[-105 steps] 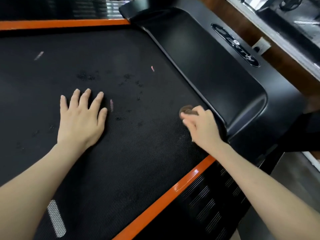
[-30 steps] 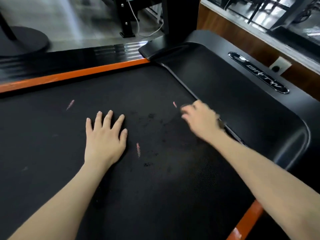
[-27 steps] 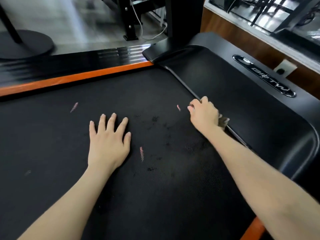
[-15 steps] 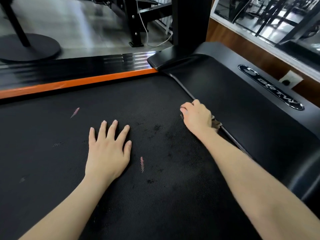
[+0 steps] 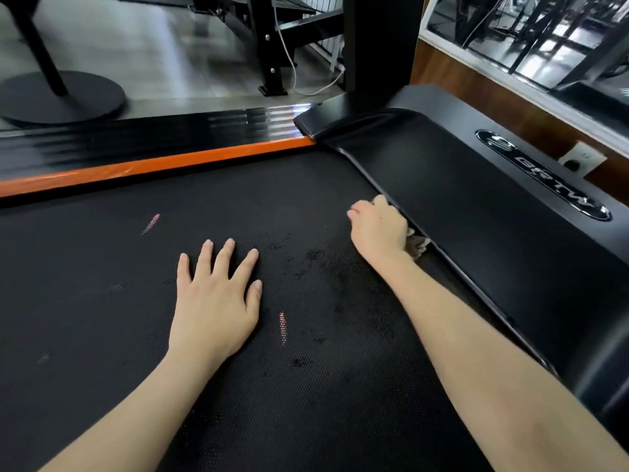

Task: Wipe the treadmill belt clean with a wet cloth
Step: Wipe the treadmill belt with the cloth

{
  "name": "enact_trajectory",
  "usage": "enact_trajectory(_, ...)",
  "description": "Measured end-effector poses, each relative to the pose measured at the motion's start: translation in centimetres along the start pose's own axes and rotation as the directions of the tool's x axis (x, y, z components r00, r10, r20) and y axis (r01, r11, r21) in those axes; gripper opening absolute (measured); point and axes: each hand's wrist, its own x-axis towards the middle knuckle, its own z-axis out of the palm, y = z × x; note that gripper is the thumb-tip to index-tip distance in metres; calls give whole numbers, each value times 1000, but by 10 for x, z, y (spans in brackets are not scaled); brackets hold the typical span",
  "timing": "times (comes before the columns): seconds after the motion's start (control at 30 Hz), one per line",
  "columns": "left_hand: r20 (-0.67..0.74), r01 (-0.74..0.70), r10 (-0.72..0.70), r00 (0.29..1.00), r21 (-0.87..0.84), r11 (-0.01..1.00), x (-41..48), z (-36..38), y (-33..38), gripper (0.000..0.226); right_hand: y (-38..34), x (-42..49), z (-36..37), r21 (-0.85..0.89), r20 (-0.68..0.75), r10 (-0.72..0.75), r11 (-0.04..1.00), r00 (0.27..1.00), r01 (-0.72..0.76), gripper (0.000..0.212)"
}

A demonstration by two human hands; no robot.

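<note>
The black textured treadmill belt (image 5: 129,338) fills most of the head view, with dark damp spots around its middle. My left hand (image 5: 218,298) lies flat on the belt, fingers spread, holding nothing. My right hand (image 5: 377,229) is closed around a small brownish cloth (image 5: 418,246), pressing it on the belt right beside the black motor cover (image 5: 493,233). Only a crumpled corner of the cloth shows behind the hand.
An orange side rail (image 5: 153,166) and a glossy black footrail border the belt's far edge. The treadmill upright (image 5: 377,46) rises from the cover's corner. Beyond stand a round black base (image 5: 61,97), a metal frame with a white cable (image 5: 289,59), and a wall socket (image 5: 582,158).
My right hand has slid the cloth from the near end of the cover's edge to further along it. My left hand stays flat on the belt. The view has tilted upward.
</note>
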Motion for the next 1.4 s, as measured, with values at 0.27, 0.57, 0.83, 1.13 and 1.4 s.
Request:
enact_trajectory(0.27,6,-12,12,1000,-2,1000,-1,0,-2,57,27,-62,-10,67,28,-274,960,961,271,29)
enact_trajectory(0.57,15,-40,41,999,-41,998,18,-14,-8,58,50,-28,9,44,-75,-3,999,997,6,27)
enact_trajectory(0.83,63,-55,54,997,15,998,45,-1,-16,75,49,-9,6,99,-15,-47,994,999,48,29)
enact_trajectory(1.13,31,-65,65,997,5,998,47,3,-20,67,48,-32,3,147,-144,-295,938,945,315,26)
enact_trajectory(1.4,22,-66,66,998,5,998,47,3,-20,67,55,-42,3,122,-155,-329,929,931,349,24)
